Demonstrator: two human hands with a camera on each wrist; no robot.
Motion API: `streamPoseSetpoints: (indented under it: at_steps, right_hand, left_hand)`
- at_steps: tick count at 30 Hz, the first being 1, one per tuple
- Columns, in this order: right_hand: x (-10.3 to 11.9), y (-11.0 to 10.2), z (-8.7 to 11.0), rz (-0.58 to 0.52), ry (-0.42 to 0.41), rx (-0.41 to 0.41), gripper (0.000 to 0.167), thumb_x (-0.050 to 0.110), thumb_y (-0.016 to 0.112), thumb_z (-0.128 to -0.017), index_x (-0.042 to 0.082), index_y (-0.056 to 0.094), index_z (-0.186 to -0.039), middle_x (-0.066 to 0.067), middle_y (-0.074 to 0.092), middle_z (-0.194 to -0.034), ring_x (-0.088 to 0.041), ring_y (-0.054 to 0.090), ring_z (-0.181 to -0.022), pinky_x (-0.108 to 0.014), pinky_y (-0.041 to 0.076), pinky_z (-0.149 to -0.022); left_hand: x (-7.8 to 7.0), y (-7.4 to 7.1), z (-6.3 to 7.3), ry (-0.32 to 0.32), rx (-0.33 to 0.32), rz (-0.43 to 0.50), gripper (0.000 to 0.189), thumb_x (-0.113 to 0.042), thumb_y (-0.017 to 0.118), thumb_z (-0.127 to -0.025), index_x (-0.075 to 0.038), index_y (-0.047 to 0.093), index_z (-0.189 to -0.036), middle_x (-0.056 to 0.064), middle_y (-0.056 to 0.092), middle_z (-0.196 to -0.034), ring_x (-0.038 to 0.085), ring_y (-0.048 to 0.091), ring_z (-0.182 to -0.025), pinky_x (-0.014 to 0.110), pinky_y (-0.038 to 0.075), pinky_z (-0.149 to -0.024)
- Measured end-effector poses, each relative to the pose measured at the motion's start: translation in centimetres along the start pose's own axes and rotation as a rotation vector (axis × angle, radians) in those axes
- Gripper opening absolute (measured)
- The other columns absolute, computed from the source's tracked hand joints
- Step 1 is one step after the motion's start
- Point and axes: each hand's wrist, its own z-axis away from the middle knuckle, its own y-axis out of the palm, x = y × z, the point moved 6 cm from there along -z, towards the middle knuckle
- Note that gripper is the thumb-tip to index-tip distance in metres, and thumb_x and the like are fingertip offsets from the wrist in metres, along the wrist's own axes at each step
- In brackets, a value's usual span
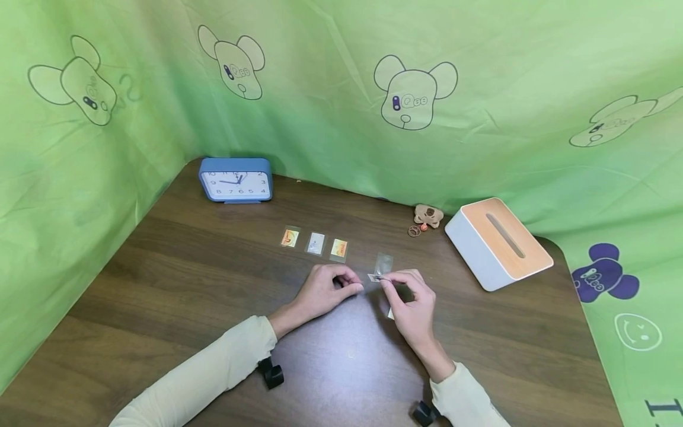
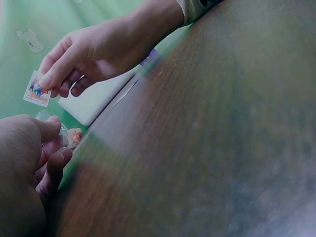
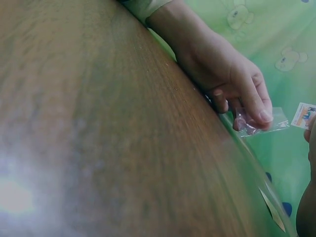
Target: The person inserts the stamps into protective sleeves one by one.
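Observation:
My right hand (image 1: 413, 303) pinches a small white-edged stamp (image 2: 35, 93) with a colourful picture between thumb and fingers. Close beside it on the left, my left hand (image 1: 324, 289) holds a small clear plastic bag (image 3: 277, 119) by thumb and fingertips; the bag barely shows in the head view. The stamp and the bag are apart in the right wrist view. Another clear bag (image 1: 384, 261) lies on the table just beyond the right hand. Under that hand, part of a pale flat piece (image 1: 391, 314) shows; the hand hides the rest.
Three bagged stamps, an orange one (image 1: 290, 238), a pale one (image 1: 316, 244) and a yellow one (image 1: 338, 248), lie in a row on the table. Behind stand a blue clock (image 1: 236, 181), a brown bear trinket (image 1: 428, 215) and a wood-topped tissue box (image 1: 498, 243). Green curtain surrounds the table.

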Motion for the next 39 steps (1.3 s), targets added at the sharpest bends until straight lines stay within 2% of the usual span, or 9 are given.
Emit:
streamPoseSetpoints:
  at_steps: [5,9,19,26,33,39]
  right_hand:
    - [-0.11,0.17,0.03,0.008,0.005,0.011,0.021,-0.019,0.084,-0.083,-0.002,0.082,-0.096,-0.018,0.078,-0.092,-0.015,0.068,-0.095,-0.023,0.053,-0.088]
    - [-0.31,0.24,0.04,0.012,0.022,0.029,0.017,-0.014,0.085,-0.087,0.0,0.083,-0.098,-0.018,0.079,-0.093,-0.014,0.069,-0.095,-0.021,0.053,-0.089]
    - [-0.11,0.12,0.05,-0.014,-0.013,0.015,0.01,-0.009,0.085,-0.09,-0.002,0.082,-0.097,-0.02,0.077,-0.092,-0.015,0.069,-0.095,-0.021,0.053,-0.089]
    - [-0.01,0.32,-0.03,-0.008,-0.008,0.024,0.024,-0.021,0.083,-0.082,-0.002,0.082,-0.097,-0.021,0.077,-0.092,-0.014,0.069,-0.095,-0.021,0.053,-0.089]
    - [0.1,0.42,-0.08,-0.008,-0.007,0.038,0.021,-0.017,0.084,-0.086,0.0,0.083,-0.098,-0.017,0.078,-0.092,-0.015,0.069,-0.093,-0.022,0.053,-0.087]
    - [0.16,0.44,-0.08,0.002,-0.005,0.033,0.023,-0.019,0.084,-0.084,-0.001,0.082,-0.097,-0.019,0.078,-0.092,-0.013,0.07,-0.094,-0.019,0.053,-0.089]
  left_hand:
    - [-0.11,-0.01,0.05,0.005,0.01,-0.001,0.006,-0.014,0.09,-0.095,-0.014,0.084,-0.092,-0.008,0.077,-0.083,-0.003,0.064,-0.075,0.022,0.056,-0.071]
    - [-0.16,-0.04,0.08,0.01,0.009,0.002,0.006,-0.014,0.09,-0.095,-0.014,0.085,-0.092,-0.008,0.077,-0.082,-0.003,0.064,-0.075,0.022,0.056,-0.071]
    - [-0.1,0.02,0.07,0.015,0.011,-0.001,0.006,-0.013,0.09,-0.094,-0.014,0.084,-0.092,-0.007,0.077,-0.082,-0.002,0.064,-0.075,0.022,0.056,-0.07]
    - [-0.18,-0.02,0.05,0.015,0.013,-0.006,0.008,-0.013,0.091,-0.093,-0.014,0.084,-0.091,-0.007,0.076,-0.082,-0.002,0.063,-0.074,0.022,0.056,-0.071]
    - [-0.24,-0.04,0.04,0.023,0.013,-0.005,0.008,-0.014,0.091,-0.093,-0.014,0.084,-0.09,-0.008,0.076,-0.081,-0.002,0.063,-0.074,0.022,0.055,-0.07]
    - [-0.31,-0.06,0.06,0.027,0.011,-0.003,0.008,-0.014,0.091,-0.093,-0.014,0.084,-0.09,-0.009,0.075,-0.08,-0.003,0.062,-0.074,0.022,0.054,-0.069]
